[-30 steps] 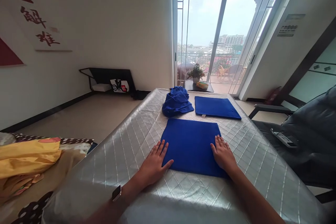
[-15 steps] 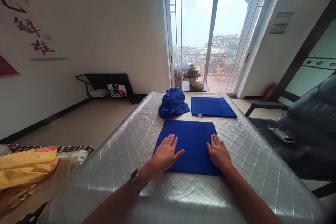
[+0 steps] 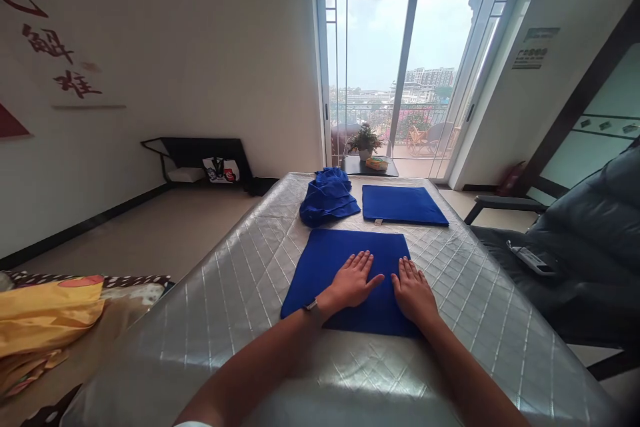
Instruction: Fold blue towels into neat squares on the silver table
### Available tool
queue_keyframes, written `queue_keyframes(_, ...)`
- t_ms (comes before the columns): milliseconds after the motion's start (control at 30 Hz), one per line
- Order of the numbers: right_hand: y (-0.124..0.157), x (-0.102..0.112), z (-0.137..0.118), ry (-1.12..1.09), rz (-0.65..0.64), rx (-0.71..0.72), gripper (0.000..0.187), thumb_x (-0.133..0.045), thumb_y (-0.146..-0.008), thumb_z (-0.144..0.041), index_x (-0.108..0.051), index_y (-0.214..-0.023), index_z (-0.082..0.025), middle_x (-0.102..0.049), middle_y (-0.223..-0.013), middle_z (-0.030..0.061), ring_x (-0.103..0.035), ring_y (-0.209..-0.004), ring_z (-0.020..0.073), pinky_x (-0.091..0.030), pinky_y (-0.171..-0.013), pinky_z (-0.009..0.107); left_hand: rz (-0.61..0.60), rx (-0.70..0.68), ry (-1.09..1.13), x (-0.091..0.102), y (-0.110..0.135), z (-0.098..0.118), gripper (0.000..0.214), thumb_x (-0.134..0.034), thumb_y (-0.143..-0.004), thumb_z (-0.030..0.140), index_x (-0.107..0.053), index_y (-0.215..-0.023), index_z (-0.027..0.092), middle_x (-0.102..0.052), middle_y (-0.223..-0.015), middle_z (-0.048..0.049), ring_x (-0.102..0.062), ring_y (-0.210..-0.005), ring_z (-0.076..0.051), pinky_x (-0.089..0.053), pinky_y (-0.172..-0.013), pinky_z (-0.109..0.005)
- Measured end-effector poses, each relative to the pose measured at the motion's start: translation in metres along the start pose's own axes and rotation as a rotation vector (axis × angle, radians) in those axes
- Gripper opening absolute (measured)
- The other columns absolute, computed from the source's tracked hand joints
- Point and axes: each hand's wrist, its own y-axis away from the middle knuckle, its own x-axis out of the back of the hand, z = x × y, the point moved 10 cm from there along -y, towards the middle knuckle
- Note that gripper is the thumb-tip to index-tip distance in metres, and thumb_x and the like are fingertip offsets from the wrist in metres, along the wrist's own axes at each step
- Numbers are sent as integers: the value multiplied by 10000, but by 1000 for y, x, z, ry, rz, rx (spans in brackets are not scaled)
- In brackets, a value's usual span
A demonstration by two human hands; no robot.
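Observation:
A flat blue cloth [image 3: 320,267], folded into a rough rectangle, lies in front of me on the silver quilted table cover [image 3: 240,293]. On its middle rests my left hand [image 3: 354,281], palm down, with its fingers stretched out and thumb apart. My right hand [image 3: 414,293] lies flat along the cloth's right edge, fingers extended. Neither hand grips anything. Just beyond, a second folded blue cloth [image 3: 405,205] with a small white tag lies at the right. Left of it sits a crumpled heap of blue cloth [image 3: 329,199].
A dark padded armchair [image 3: 585,240] stands close on the right, with a grey-white device [image 3: 534,259] on its seat. At lower left is yellow fabric [image 3: 50,307]. Past the table's far end, a small stand holds a potted plant [image 3: 365,140] before the sliding glass door [image 3: 370,47].
My left hand has slid rightward across the cloth from its left side to the middle, nearer my right hand. The right hand has barely moved. The cloths lie as before.

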Motion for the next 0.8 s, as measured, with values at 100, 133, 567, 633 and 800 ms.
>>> queue_keyframes(100, 0, 0, 1, -31, -13, -22, 652, -198, -1014, -392, -237, -1571, -54, -206, -1642, 104, -166, -1518, 216, -106, -1230, 387, -27, 147, -26, 9, 24, -62, 789, -100, -1008, 646, -269, -1572, 121, -228, -1636, -111, -170, -1521, -240, -143, -1241, -428)
queue_keyframes(133, 0, 0, 1, -33, -18, -26, 652, -198, -1014, -392, -235, -1572, -58, -202, -1644, 100, -161, -1519, 214, -100, -1231, 386, -29, 204, -36, 13, 33, -84, 798, -103, -1005, 653, -267, -1572, 115, -221, -1637, -119, -169, -1521, -248, -141, -1240, -436)
queue_keyframes(567, -2, -1, 1, 84, -105, -35, 660, -181, -1017, -394, -206, -1573, -41, -170, -1651, 114, -142, -1522, 233, -133, -1226, 411, 46, 389, -38, 24, 67, -145, 889, -90, -979, 700, -254, -1563, 50, -197, -1628, -191, -174, -1515, -301, -176, -1221, -476)
queue_keyframes(633, -6, 3, 0, 117, -164, -38, 650, -195, -1014, -380, -238, -1565, -37, -204, -1642, 122, -175, -1516, 243, -138, -1223, 433, 36, 390, -38, 25, 68, -144, 918, -76, -969, 715, -252, -1560, 35, -194, -1629, -193, -164, -1517, -299, -164, -1225, -460)
queue_keyframes(800, -34, 21, -8, 102, -163, -25, 631, -193, -1010, -356, -315, -1541, -39, -277, -1619, 132, -217, -1505, 244, -145, -1219, 439, 45, 387, -24, 26, 68, -144, 910, -94, -973, 709, -266, -1556, 32, -201, -1627, -196, -181, -1513, -309, -180, -1222, -466)
